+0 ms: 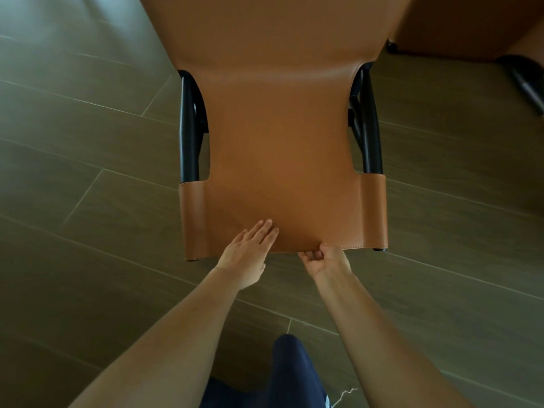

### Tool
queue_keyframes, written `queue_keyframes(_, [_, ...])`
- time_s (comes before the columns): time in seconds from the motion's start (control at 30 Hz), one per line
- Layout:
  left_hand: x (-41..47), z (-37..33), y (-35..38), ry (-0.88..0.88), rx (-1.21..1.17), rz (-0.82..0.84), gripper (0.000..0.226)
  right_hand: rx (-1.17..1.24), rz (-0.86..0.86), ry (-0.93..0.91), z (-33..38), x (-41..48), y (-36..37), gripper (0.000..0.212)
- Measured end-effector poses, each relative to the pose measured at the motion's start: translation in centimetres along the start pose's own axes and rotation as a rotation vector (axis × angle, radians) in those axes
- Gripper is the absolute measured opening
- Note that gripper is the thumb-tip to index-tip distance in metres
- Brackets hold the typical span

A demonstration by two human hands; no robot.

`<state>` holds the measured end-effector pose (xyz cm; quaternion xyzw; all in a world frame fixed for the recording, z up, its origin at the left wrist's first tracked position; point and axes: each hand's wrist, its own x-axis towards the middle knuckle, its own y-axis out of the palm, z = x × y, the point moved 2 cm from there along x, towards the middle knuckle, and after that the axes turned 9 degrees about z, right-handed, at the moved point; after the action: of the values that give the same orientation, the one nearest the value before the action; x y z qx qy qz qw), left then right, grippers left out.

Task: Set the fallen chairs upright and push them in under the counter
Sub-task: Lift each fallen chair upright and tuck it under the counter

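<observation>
Both hands on chair (pixel 282 160) — left hand (pixel 247 254) flat, right hand (pixel 323 260) gripping

We lose the tan leather chair (pixel 279 142) past the top edge, and most of its black frame hides beneath the leather. Our right hand (pixel 323 259) tucks its fingertips under the chair's rim. A second chair (pixel 459 25) is cropped at the corner.

A home eating room is hinted at by the plank floor (pixel 88 178), a tan chair (pixel 279 142) and a second chair (pixel 459 22).
</observation>
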<state>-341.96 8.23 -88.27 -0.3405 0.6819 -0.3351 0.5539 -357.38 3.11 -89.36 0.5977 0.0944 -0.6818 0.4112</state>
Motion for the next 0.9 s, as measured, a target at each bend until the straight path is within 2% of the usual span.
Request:
queue_keyframes(0.27, [-3.2, -0.6, -5.6, 0.004, 0.003, -0.220, 0.081, -0.047, 0.074, 0.006, 3.1, -6.8, 4.3, 0.024])
queue_keyframes(0.47, [-6.7, -1.2, -14.0, -0.019, -0.081, -0.229, 0.070, -0.029, 0.054, 0.016, 6.0, -13.6, 9.2, 0.024])
queue_keyframes(0.63, [-9.5, -1.0, -23.0, -0.164, -0.078, -0.193, 0.062, -0.040, 0.026, 0.001, 9.1, -19.8, 14.8, 0.030])
queue_keyframes(0.9, [-10.7, 0.2, -38.1, -0.139, -0.024, -0.141, 0.058, -0.108, 0.028, 0.014, 15.4, -29.0, 25.9, 0.037])
